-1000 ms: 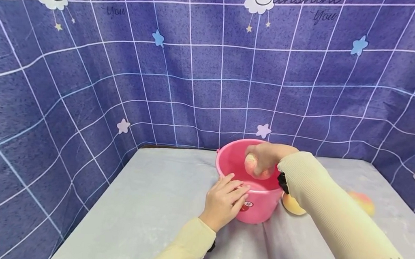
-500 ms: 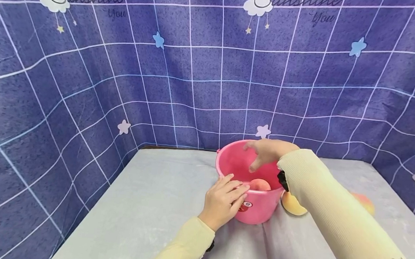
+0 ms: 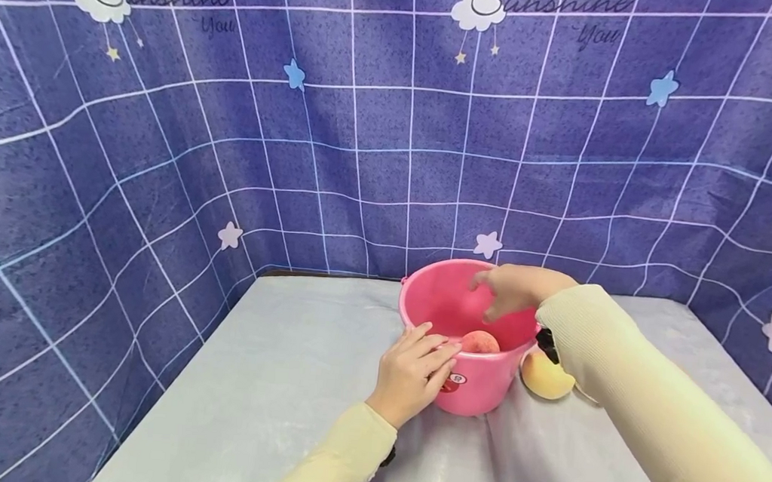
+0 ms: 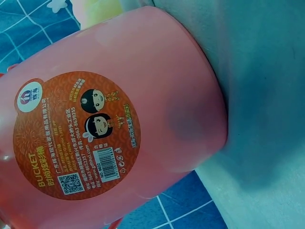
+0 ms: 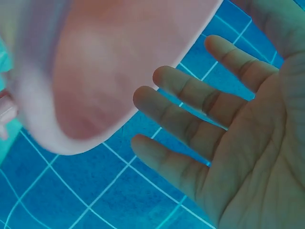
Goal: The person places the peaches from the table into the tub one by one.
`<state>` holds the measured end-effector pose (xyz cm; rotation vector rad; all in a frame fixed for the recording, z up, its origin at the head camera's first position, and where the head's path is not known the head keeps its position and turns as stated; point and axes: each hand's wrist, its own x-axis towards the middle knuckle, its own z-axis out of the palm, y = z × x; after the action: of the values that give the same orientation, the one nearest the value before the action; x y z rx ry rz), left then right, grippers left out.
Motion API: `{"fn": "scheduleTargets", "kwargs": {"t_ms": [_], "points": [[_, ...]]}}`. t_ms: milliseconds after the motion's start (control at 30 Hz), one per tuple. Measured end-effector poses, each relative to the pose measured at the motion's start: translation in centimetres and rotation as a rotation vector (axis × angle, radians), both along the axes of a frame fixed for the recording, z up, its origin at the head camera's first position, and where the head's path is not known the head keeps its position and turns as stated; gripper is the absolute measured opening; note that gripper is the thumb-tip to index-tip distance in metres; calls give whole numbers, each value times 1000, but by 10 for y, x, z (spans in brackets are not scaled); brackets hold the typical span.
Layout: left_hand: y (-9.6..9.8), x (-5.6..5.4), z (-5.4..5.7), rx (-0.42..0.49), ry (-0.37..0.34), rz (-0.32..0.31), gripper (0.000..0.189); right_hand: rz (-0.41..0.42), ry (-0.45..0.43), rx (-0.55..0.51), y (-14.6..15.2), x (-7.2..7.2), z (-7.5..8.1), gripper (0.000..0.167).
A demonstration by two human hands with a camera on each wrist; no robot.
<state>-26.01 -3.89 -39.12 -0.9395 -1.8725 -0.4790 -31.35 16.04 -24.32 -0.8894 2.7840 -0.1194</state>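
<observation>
A pink bucket (image 3: 477, 384) stands on the grey-covered table, a round red label (image 4: 76, 136) on its side. My left hand (image 3: 410, 371) holds its near rim, fingers over the edge and thumb against the outer wall. A pinkish-red peach (image 3: 481, 342) lies inside, partly hidden by the near wall. My right hand (image 3: 514, 289) is over the right side of the bucket's mouth, holding nothing. In the right wrist view its fingers (image 5: 183, 126) are spread and slightly bent, apart from the bucket wall.
A yellow fruit (image 3: 547, 376) lies right of the bucket. Beside it, a second fruit is almost wholly hidden by the right sleeve (image 3: 659, 406). A blue curtain (image 3: 340, 131) with a white grid hangs behind and left of the table (image 3: 266, 383).
My right hand has let go of the peach, which now lies in the bucket. The hand has opened and moved slightly right. My left hand stays on the rim.
</observation>
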Motion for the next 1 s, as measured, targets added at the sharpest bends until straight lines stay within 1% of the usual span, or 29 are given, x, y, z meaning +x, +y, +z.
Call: {"fn": "scheduleTargets", "kwargs": {"t_ms": [67,333,500,667,833,900,1000], "points": [[0,0,0,0,-1,0,20,-7,2,-2,4,3,1,52],[1,-1,-2,13,4,5,19,-2,21,-68,22,12,3,50],[0,0,-2,14,-10,4,19,-27,-15,-114,34,16,4,53],[0,0,-3,24,-11,-3,19,-41,-22,-126,49,19,5,55],[1,0,-3,22,-10,-2,19,-80,-42,-143,64,25,5,54],[1,0,-4,24,-14,-1,19,-81,-35,-150,70,26,5,54],[0,0,-4,27,-17,-3,19,-67,-3,-159,77,27,5,53]]}}
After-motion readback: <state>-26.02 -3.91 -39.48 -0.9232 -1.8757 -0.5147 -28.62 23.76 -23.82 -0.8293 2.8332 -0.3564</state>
